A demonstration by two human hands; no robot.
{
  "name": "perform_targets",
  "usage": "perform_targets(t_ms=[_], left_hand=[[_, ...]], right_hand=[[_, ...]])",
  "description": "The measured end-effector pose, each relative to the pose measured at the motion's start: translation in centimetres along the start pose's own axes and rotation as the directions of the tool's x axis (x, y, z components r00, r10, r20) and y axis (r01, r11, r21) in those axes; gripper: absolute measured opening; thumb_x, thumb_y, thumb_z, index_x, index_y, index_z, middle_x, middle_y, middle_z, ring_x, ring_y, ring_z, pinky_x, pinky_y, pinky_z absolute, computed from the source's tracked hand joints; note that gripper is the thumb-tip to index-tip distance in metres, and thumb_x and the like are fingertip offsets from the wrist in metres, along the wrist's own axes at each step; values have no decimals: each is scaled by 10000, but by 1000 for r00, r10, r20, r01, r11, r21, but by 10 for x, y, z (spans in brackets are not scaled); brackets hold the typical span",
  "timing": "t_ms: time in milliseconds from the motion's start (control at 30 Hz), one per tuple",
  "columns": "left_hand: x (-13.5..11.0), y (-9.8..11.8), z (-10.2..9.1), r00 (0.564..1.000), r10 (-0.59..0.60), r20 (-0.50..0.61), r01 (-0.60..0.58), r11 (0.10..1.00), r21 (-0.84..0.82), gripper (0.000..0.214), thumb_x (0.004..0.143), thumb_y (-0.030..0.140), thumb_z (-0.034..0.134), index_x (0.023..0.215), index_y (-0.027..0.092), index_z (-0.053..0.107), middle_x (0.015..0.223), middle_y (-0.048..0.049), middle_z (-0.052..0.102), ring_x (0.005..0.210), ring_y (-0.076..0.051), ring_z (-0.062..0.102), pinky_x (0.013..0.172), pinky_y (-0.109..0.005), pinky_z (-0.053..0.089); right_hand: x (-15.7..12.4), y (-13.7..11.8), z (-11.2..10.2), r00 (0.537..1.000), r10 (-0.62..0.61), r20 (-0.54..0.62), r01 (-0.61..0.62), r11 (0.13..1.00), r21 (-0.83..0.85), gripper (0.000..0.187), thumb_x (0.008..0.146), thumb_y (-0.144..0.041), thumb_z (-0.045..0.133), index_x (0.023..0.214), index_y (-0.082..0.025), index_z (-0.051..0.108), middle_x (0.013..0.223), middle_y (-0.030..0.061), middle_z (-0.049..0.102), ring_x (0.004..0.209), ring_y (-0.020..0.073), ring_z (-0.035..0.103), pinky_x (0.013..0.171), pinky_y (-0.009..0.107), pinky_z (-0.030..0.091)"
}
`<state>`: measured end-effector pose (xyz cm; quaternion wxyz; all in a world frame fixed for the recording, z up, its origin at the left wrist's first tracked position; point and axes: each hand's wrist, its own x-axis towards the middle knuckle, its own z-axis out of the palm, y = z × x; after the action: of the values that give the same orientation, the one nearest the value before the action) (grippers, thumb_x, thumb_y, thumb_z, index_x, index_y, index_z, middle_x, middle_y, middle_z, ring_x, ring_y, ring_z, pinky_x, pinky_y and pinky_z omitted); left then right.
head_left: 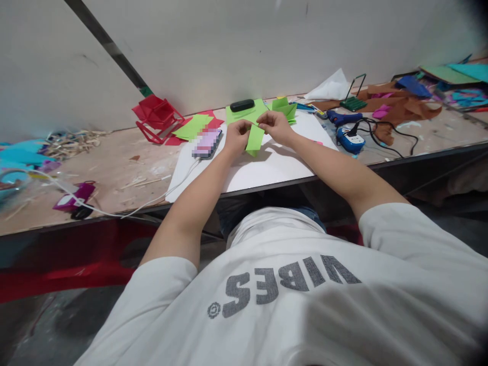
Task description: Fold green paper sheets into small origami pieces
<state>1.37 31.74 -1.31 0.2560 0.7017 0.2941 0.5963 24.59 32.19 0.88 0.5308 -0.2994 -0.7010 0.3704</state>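
Note:
A folded strip of lime-green paper (pixel 254 141) is held up between my two hands, over a white sheet (pixel 263 173) on the bench. My left hand (pixel 237 136) pinches its upper left edge. At the upper right, the fingertips of my right hand (pixel 277 127) close on the same paper. Behind my hands lies more green paper (pixel 233 116) with a black oblong case (pixel 242 105) on it. Another folded green piece (pixel 284 108) stands just beyond my right hand. A phone (pixel 207 143), its screen blurred, lies left of my left hand with a white cable plugged in.
Back left, a small red folded chair (pixel 158 118) stands beside red and green sheets (pixel 194 127). To the right are a blue glue gun (pixel 343 118), a blue power socket (pixel 351 140) with black cords, and a small green chair frame (pixel 354 103). Wooden sticks (pixel 76 142) pile up at left.

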Motion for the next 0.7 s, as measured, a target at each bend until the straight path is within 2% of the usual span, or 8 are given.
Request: perform_targets(t_ms=[100, 167, 333, 467, 533, 700], left_hand=[[3, 1, -1, 999, -20, -42, 19, 1000, -24, 537, 909, 732, 1147, 955, 270, 877, 871, -24, 860, 742, -196, 794, 690, -352, 637], [5, 2, -2, 996, -31, -78, 27, 998, -57, 540, 896, 707, 1164, 963, 269, 856, 854, -6, 845, 739, -188, 791, 690, -341, 632], [2, 0, -2, 998, -47, -49, 43, 996, -77, 502, 958, 681, 1135, 1023, 282, 837, 881, -9, 834, 788, -200, 818, 753, -357, 674], [-4, 0, 2, 998, -47, 46, 50, 996, -76, 569, 908, 709, 1162, 1157, 298, 857, 1007, -39, 884, 908, -251, 896, 836, -403, 736], [-5, 1, 4, 995, -43, 85, 49, 997, -66, 643, 864, 758, 1170, 1187, 305, 848, 1037, -49, 899, 922, -273, 913, 814, -419, 741], [-4, 9, 4, 994, -35, 101, 36, 999, -8, 680, 810, 842, 1157, 1102, 329, 819, 996, -64, 899, 843, -299, 882, 709, -462, 721]], right_hand=[[1, 1, 0, 999, 31, 39, -32, 999, 30, 366, 1097, -404, 1059, 1055, -245, 731, 908, 3, 838, 808, 161, 752, 827, 337, 720], [1, 0, 0, 997, 39, 61, -42, 998, 49, 390, 1127, -426, 1051, 1049, -242, 715, 873, -11, 818, 765, 138, 727, 800, 314, 699], [0, 0, 1, 999, 8, 37, -11, 997, 80, 444, 1058, -341, 1105, 1012, -275, 668, 883, -28, 786, 798, 162, 752, 806, 331, 720], [2, 0, -1, 997, 68, 26, -69, 996, 60, 409, 1064, -240, 1067, 998, -262, 665, 913, -16, 801, 847, 152, 742, 867, 332, 727], [2, -3, -2, 995, 100, 22, -102, 993, 57, 371, 1055, -148, 1021, 978, -255, 675, 926, -7, 817, 862, 155, 743, 890, 333, 730], [-3, -13, -3, 990, 124, 63, -129, 989, 69, 321, 1052, -18, 885, 957, -265, 703, 948, -4, 828, 859, 177, 762, 900, 341, 730]])
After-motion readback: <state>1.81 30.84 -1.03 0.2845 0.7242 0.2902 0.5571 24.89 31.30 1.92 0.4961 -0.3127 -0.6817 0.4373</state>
